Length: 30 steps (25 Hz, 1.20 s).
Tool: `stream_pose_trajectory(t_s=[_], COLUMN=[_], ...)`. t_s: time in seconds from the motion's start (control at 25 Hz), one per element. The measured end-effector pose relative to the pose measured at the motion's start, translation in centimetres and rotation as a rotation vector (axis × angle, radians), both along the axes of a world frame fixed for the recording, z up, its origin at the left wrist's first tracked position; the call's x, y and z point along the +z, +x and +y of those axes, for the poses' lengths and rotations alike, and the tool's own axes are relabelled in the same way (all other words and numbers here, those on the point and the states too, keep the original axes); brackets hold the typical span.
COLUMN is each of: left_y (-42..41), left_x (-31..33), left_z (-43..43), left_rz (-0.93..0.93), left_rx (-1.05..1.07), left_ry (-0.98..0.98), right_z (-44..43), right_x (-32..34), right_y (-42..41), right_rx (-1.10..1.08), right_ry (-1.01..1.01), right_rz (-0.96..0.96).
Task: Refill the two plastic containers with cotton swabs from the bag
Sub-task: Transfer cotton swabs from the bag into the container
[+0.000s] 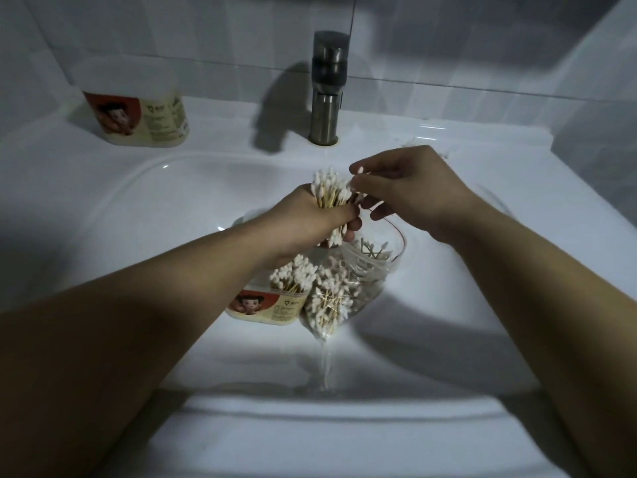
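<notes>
My left hand (pixel 310 219) grips an upright bundle of cotton swabs (pixel 331 189) over the sink basin. Just to its right, my right hand (pixel 403 188) pinches a single swab (pixel 360 171) at the bundle's top edge. Below my hands, an open labelled plastic container (pixel 272 307) stands in the basin with swabs (pixel 293 276) sticking out of it. A clear plastic bag (pixel 341 291) with many swabs lies against its right side. The second labelled container (pixel 138 112), with its lid on, stands on the sink ledge at the back left.
The white sink (pixel 138 208) fills the view. A metal faucet (pixel 325 94) rises at the back centre against the tiled wall. The drain is partly hidden behind my left forearm.
</notes>
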<state>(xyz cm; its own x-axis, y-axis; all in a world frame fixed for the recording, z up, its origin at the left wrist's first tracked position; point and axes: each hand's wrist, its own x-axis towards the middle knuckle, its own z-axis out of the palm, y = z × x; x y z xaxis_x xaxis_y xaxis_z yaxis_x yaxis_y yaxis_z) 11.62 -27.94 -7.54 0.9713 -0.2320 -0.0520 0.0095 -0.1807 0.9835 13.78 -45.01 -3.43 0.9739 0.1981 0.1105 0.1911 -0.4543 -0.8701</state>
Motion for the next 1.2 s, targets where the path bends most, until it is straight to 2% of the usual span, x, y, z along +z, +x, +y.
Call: stream_pose_trajectory(t_s=[0.24, 0.4, 0.6, 0.8, 0.92, 1.0, 1.12, 1.2], left_y=[-0.2, 0.0, -0.1, 0.1, 0.1, 0.0, -0.1, -0.3], left_x=[0.5, 1.4, 2.0, 1.9, 2.1, 2.1, 1.8, 1.7], left_z=[-0.3, 0.2, 0.6, 0.9, 0.9, 0.9, 0.3, -0.1], left_rz=[0.16, 0.31, 0.374, 0.404, 0.426, 0.408, 0.253, 0.107], left_rx=[0.052, 0.061, -0.029, -0.043, -0.066, -0.036, 0.026, -0.011], left_ry=[-0.111, -0.323, -0.381, -0.39, -0.425, -0.376, -0.128, 0.068], right_z=[0.1, 0.0, 0.8, 0.9, 0.9, 0.7, 0.5, 0.9], right_x=[0.0, 0.1, -0.4, -0.4, -0.5, -0.3, 0.0, 0.0], right_y=[-0.2, -1.1, -1.0, -1.2, -1.1, -1.1, -1.0, -1.1], right_rx=[0.075, 0.299, 0.259, 0.261, 0.243, 0.246, 0.182, 0.123], right_ry=[-0.448, -0.503, -0.513, -0.454, -0.477, -0.447, -0.371, -0.393], right_rz=[-0.122, -0.11, -0.278, -0.255, -0.336, -0.306, -0.232, -0.267])
